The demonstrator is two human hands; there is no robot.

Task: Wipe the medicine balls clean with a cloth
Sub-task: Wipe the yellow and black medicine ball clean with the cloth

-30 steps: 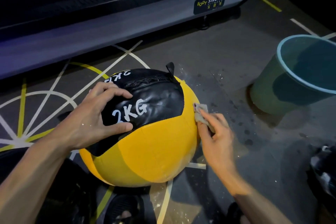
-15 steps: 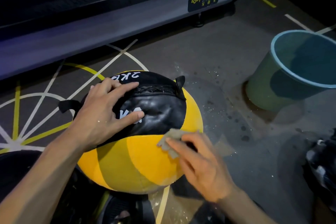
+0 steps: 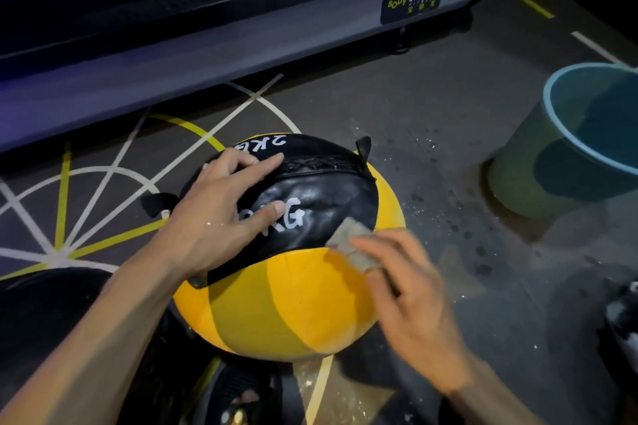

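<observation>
Yellow-black 2KG med ball on floor, small grey cloth – atop it

The right hand is motion-blurred, hiding most of the cloth. The left hand covers part of the ball's white lettering. The bucket runs off the right edge.
</observation>
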